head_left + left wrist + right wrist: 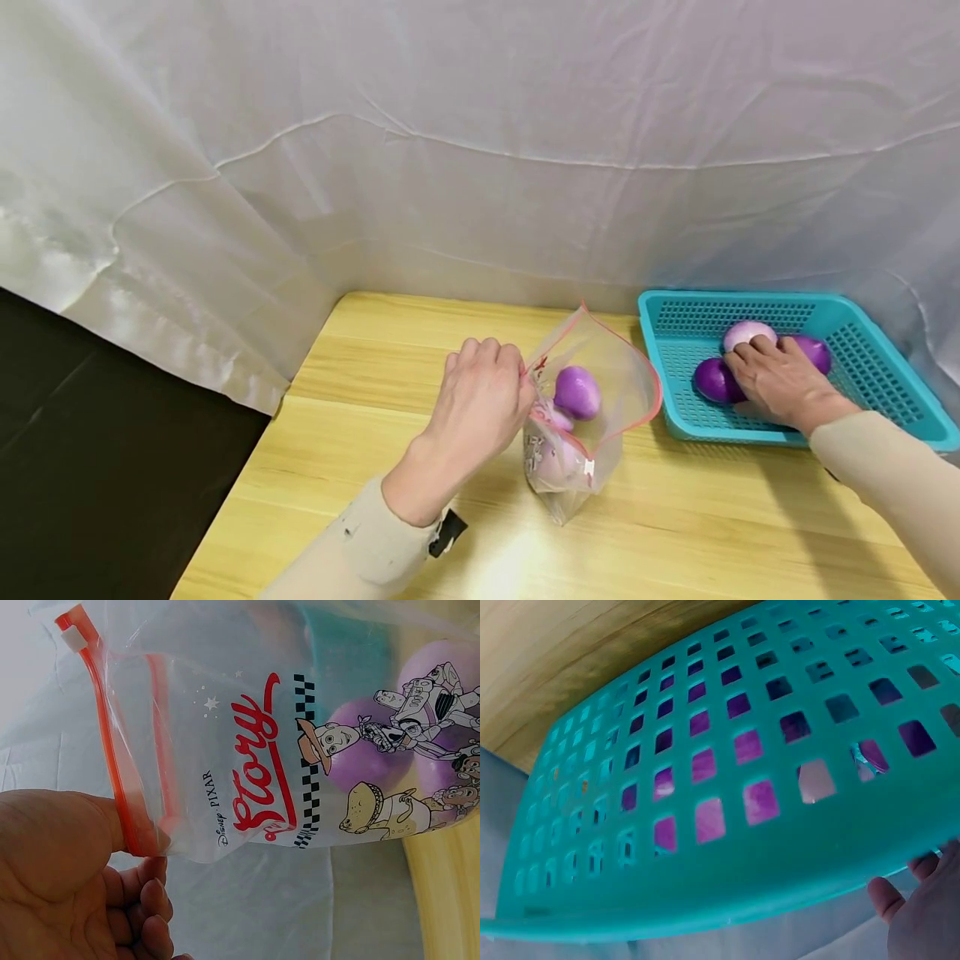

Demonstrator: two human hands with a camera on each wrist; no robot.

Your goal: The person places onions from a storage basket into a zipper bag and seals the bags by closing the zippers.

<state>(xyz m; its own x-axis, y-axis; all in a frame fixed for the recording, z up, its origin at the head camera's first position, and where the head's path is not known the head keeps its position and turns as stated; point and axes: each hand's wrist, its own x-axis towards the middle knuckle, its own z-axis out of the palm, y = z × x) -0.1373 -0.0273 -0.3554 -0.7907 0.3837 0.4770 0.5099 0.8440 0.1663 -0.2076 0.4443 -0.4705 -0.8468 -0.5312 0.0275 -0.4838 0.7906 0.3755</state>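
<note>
My left hand (483,387) pinches the red-edged rim of a clear zip bag (202,750) between thumb and fingers. The bag stands on the table with its mouth wide apart, and a white slider (73,637) sits on its zip. Inside are several purple and pale lilac egg-shaped pieces (577,392). My right hand (783,383) reaches into a turquoise basket (678,417), fingers bent down among more egg-shaped pieces. A dark purple one (716,381) lies by its fingers, a pale one (750,333) just beyond, another purple one (813,354) behind the hand. What the fingers grip I cannot tell.
The pale wooden table (360,467) carries the bag, with the basket to its right. A whitish cloth (480,208) hangs behind and to the left. The table's left edge borders a dark floor (97,458).
</note>
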